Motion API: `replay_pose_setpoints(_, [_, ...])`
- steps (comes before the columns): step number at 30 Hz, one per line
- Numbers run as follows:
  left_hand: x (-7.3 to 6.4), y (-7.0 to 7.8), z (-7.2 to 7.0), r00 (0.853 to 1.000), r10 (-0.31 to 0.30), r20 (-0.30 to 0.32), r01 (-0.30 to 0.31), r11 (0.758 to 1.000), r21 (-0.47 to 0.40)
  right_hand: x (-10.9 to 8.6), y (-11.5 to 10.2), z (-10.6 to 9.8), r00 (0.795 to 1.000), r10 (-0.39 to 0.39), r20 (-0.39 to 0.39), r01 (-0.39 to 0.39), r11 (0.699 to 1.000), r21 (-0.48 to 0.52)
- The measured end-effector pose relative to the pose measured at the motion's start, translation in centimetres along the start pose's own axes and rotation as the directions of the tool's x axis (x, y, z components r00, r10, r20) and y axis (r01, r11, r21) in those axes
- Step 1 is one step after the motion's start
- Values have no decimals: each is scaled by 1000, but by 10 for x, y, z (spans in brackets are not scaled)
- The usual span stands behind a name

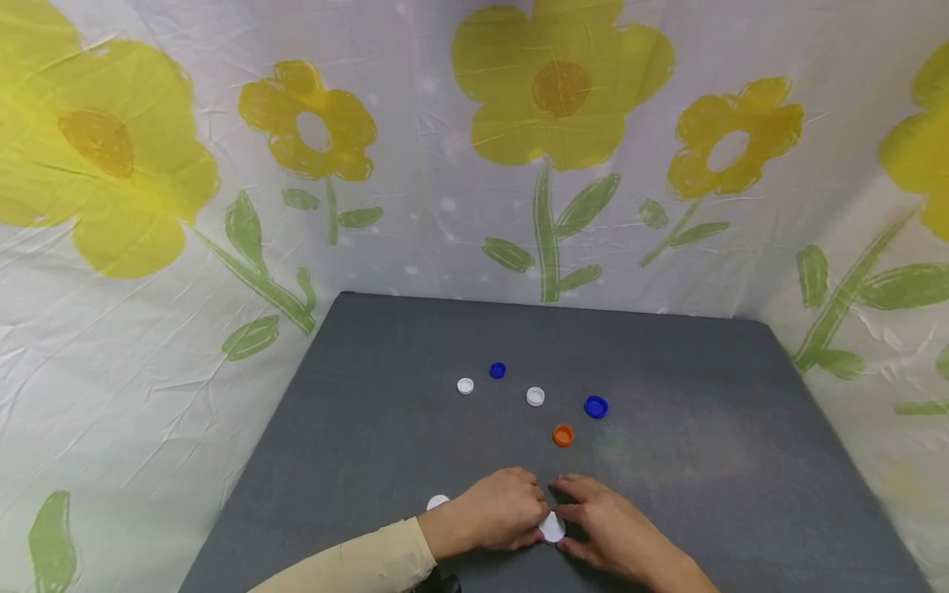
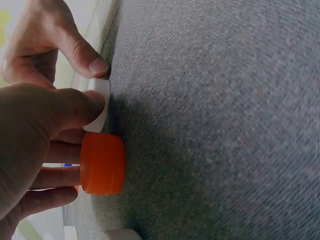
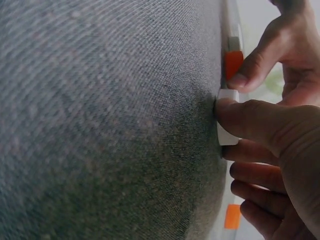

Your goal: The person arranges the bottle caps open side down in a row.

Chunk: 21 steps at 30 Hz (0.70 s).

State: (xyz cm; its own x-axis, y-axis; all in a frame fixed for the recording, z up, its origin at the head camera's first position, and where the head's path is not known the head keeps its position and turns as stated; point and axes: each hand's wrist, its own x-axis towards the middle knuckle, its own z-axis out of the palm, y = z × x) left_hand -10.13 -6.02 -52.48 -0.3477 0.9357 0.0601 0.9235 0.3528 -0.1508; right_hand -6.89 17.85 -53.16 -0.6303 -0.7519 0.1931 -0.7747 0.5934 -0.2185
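Observation:
A white bottle cap (image 1: 552, 527) lies on the table between the two hands. My right hand (image 1: 623, 531) pinches it, with the thumb (image 3: 232, 117) at its near side and the index finger behind it. From the other side my left hand (image 1: 500, 509) also holds the white cap, its thumb (image 2: 90, 102) on the cap's edge. Right beside that thumb stands an orange bottle cap (image 2: 102, 163), in front of the left fingers; in the head view the left hand hides it. Another white cap (image 1: 438, 501) sits by the left wrist, partly covered.
Farther back on the dark grey table (image 1: 371, 461) lie loose caps: an orange one (image 1: 563, 435), a large blue one (image 1: 596, 407), a small blue one (image 1: 497, 371) and two white ones (image 1: 535, 397). A flower-printed curtain (image 1: 415, 165) encloses the table's back and sides.

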Motion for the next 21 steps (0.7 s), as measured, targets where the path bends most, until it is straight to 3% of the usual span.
replay_pose_setpoints(6, [-3, -8, -2, 1000, -22, -9, 21, 998, -63, 1, 5, -8, 999, 25, 42, -28, 998, 58])
replay_pose_setpoints(13, [-14, -28, -10, 991, -121, -50, 116, 989, -91, 14, 13, -23, 999, 28, -47, -27, 1000, 4])
replay_pose_setpoints(21, [-31, -48, -22, 972, -221, -78, 215, 973, -83, 42, 26, -37, 996, 11, -83, -14, 999, -45])
